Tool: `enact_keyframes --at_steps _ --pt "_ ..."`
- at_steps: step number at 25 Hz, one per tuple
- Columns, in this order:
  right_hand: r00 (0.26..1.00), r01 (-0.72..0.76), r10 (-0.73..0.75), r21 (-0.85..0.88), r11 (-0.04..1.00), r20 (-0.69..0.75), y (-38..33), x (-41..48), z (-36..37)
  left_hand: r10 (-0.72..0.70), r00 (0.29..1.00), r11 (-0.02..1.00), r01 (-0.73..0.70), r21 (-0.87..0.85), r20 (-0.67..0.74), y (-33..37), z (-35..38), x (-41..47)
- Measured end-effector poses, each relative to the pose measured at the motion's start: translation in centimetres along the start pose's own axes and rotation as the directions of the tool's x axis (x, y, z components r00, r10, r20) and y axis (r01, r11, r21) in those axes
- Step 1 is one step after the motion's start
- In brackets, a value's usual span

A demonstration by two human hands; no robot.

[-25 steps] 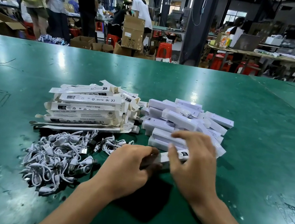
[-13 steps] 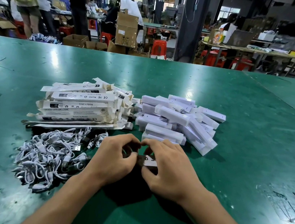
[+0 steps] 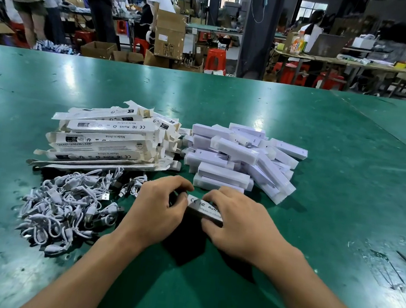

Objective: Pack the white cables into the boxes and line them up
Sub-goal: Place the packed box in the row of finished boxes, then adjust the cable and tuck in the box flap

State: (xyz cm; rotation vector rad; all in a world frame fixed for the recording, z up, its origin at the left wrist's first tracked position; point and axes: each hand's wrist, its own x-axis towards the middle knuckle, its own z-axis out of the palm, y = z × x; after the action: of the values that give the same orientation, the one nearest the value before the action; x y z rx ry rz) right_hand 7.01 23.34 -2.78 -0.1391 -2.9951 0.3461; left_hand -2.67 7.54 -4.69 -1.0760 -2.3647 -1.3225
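Box (image 3: 205,208) gripped between left hand (image 3: 160,209) and right hand (image 3: 237,224).

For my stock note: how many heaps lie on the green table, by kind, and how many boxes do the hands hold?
Heap of white cables: 1
Stack of printed boxes: 1
Pile of plain white boxes: 1
Held box: 1
Total: 4

On the bench (image 3: 350,174), the cables (image 3: 67,202) lie left, before the open boxes (image 3: 110,138). The closed boxes (image 3: 243,159) sit right of those.
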Motion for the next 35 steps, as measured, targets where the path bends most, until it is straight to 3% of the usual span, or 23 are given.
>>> enact_keyframes --at_steps 4,6,10,13,15,16,18,20,21,24,28,35 --pt "0.948 -0.028 0.052 0.081 0.996 -0.315 -1.1 0.0 0.3 -0.089 0.988 0.994 0.080 -0.080 -0.126 -0.2 0.0 0.4" --pt "0.914 -0.030 0.075 0.118 0.993 -0.398 -1.8 -0.1 0.0 -0.119 0.985 0.989 0.107 -0.104 -0.123 -0.2 0.1 0.3" --pt "0.972 -0.181 0.187 0.051 0.982 -0.143 -3.0 -0.7 -0.3 -0.077 0.997 0.995 0.075 -0.060 -0.028 -0.1 0.4 0.0" --pt "0.931 -0.365 0.364 -0.045 0.930 -0.040 -2.3 -1.8 -1.6 -0.079 0.997 0.995 0.080 -0.055 0.016 -0.1 0.5 0.0" --pt "0.874 -0.477 0.485 -0.200 0.856 -0.012 -1.9 -2.4 -2.2 -0.063 0.997 0.997 0.066 -0.050 0.048 0.1 0.7 -0.1" --pt "0.870 -0.477 0.492 -0.276 0.834 -0.018 -2.3 -2.7 -2.3 -0.052 0.997 0.998 0.055 -0.044 0.063 0.3 0.8 -0.2" --pt "0.952 -0.304 0.297 -0.317 0.898 -0.072 -3.6 -2.7 -1.5 -0.026 0.997 0.999 0.029 -0.032 0.078 0.5 0.7 -0.3" --pt "0.994 -0.048 0.031 -0.160 0.986 -0.109 -4.9 -1.9 -0.1 -0.007 0.997 1.000 0.007 -0.003 0.075 0.4 0.6 -0.2" --pt "0.995 -0.014 0.010 -0.044 0.999 -0.095 -5.3 -1.3 0.3 -0.012 0.998 1.000 0.011 0.014 0.058 0.3 0.5 -0.1" --pt "0.977 -0.197 0.208 0.196 0.961 -0.039 -4.5 -0.2 1.3 -0.080 0.996 0.997 0.080 0.014 -0.045 -0.2 0.2 0.1" --pt "0.920 -0.352 0.356 0.054 0.934 -0.163 -0.8 -2.3 2.0 -0.099 0.995 0.995 0.098 -0.030 -0.017 -0.6 0.3 0.0" --pt "0.865 -0.331 0.358 0.135 0.934 -0.352 5.3 -2.9 0.4 -0.007 0.988 0.995 -0.009 0.104 0.151 0.6 1.0 -0.8"
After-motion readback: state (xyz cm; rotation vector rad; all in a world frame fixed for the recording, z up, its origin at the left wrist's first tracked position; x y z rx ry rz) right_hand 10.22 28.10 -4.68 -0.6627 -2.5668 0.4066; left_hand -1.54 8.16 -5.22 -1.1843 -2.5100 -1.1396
